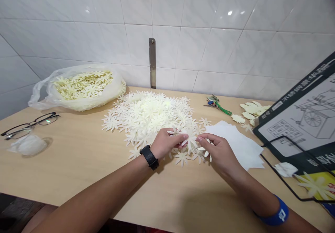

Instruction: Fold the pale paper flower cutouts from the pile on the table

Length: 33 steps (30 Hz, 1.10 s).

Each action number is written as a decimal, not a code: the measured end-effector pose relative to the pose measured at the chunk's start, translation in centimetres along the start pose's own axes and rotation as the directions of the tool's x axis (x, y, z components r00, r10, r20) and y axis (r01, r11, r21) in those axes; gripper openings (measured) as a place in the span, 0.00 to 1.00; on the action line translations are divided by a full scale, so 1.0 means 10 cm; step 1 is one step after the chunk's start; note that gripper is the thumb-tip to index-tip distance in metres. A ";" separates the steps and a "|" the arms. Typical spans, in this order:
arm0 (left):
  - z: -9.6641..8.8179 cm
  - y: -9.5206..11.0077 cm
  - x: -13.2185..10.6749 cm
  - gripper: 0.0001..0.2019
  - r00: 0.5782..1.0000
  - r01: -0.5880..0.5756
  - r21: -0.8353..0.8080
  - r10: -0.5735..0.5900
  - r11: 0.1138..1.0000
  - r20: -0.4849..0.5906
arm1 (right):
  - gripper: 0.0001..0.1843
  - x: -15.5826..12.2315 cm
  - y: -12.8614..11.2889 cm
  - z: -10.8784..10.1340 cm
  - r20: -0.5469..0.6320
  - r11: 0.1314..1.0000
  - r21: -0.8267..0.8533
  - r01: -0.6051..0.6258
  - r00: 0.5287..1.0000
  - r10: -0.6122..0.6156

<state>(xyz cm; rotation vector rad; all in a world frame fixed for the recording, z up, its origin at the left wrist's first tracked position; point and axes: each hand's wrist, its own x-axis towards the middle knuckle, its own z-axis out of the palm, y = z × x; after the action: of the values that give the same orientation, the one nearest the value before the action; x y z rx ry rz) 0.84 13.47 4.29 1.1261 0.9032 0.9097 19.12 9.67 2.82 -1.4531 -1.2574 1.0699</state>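
Observation:
My left hand (pixel 166 143), with a black watch on its wrist, pinches a pale cream flower-shaped cutout (pixel 191 143) between thumb and fingers. From the other side my right hand (pixel 218 150) has its thumb and forefinger closed at the petals of that cutout. More petals (pixel 206 153) show under the right fingers; whether they are held or just touched is unclear. Just beyond both hands lies a big heap of similar flower cutouts (pixel 154 116), some loose ones spreading beneath the fingers.
A plastic bag (pixel 101 100) of cutouts stands at the back left. Eyeglasses (pixel 31 124) and a crumpled white wad (pixel 28 145) lie left. To the right are white sheets (pixel 232 140), keys with a green strap (pixel 222 109), stacked cutouts (pixel 252 109), and a leaning printed box (pixel 300 121) behind a black wire frame (pixel 281 182).

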 end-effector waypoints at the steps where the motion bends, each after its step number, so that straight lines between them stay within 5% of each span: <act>1: 0.00 0.00 0.01 0.13 1.000 0.002 0.001 -0.002 1.000 -0.027 | 0.19 0.01 0.01 0.00 -0.001 1.000 0.011 -0.006 1.000 0.006; 7: -0.07 0.03 0.07 0.11 0.984 0.054 -0.144 -0.077 0.988 -0.163 | 0.20 0.13 0.03 -0.10 -0.156 0.980 -0.196 0.027 0.986 -0.058; 11: -0.09 0.02 0.08 0.10 0.992 0.063 -0.162 -0.079 0.985 -0.095 | 0.18 0.13 -0.01 -0.13 -0.214 0.929 -0.346 0.133 0.953 -0.216; 17: 0.01 -0.04 -0.01 0.15 0.987 0.145 -0.089 -0.138 0.985 0.082 | 0.16 0.00 -0.07 -0.02 -0.043 0.954 -0.225 0.197 0.976 -0.212; 23: 0.03 -0.03 -0.03 0.17 0.984 0.142 -0.037 -0.137 0.989 0.111 | 0.12 0.00 -0.08 -0.02 0.020 0.953 -0.194 0.234 0.972 -0.235; 33: -0.01 -0.01 0.00 0.16 0.999 0.030 -0.055 -0.031 0.998 -0.022 | 0.20 0.00 -0.05 -0.03 -0.036 0.996 -0.064 0.059 0.997 -0.062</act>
<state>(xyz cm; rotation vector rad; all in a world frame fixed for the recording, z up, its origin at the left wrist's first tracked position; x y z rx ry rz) 0.75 13.53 4.17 1.0543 0.9070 0.9186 19.33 9.71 3.42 -1.4666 -1.3099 0.9660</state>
